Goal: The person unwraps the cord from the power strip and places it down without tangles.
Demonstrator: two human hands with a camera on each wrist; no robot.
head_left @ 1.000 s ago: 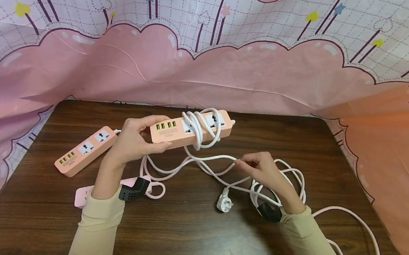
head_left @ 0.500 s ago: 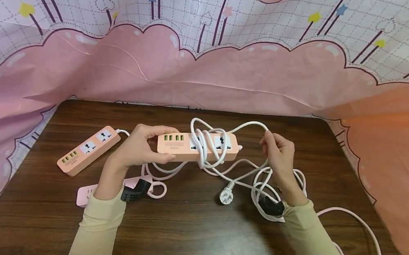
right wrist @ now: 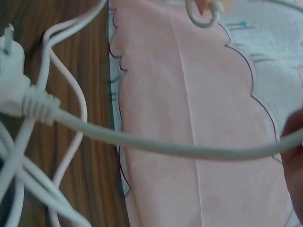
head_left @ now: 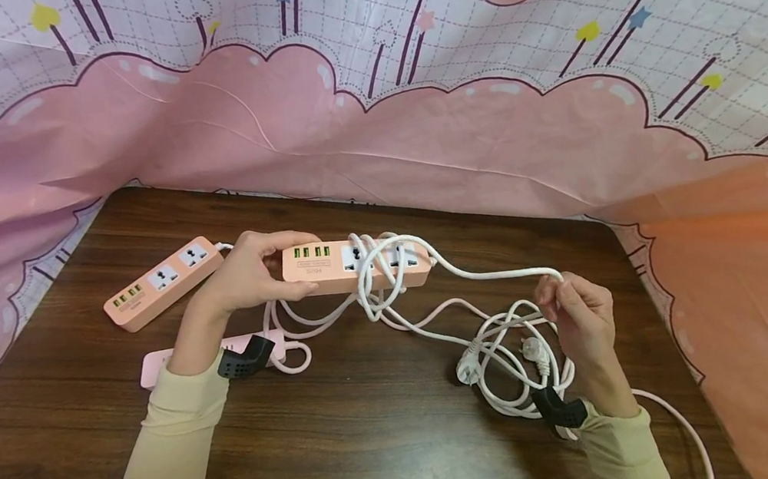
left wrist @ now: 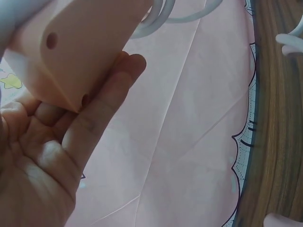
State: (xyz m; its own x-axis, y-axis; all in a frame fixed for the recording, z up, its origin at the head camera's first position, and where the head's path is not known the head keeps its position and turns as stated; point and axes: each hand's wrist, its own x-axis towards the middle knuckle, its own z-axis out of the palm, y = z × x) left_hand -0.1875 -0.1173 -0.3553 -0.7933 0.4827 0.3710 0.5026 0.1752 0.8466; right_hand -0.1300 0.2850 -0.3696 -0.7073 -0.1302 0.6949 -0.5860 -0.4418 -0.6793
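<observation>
My left hand [head_left: 255, 271] grips the USB end of a peach power strip [head_left: 318, 277], holding it above the table. In the left wrist view the strip's underside [left wrist: 90, 38] shows, with fingers along it. A white cord [head_left: 498, 273] is wound in several loops around the strip's socket half. To the right, my right hand [head_left: 582, 321] pinches this cord, which stretches between both hands. The right wrist view shows a white plug [right wrist: 12, 80] whose cord runs across to the right hand, only partly visible there.
A second peach power strip [head_left: 162, 284] lies at the back left. In front of it is a pink strip [head_left: 160, 367], partly hidden by my left wrist. Coiled white cords [head_left: 511, 404] and another plug [head_left: 468, 369] lie right of centre. A patterned curtain [head_left: 374, 140] surrounds the table [head_left: 348, 443].
The right hand has moved to the right, drawing the cord up past the strip's far side, then over its front and outward. The left hand still holds the strip, shifting slightly.
</observation>
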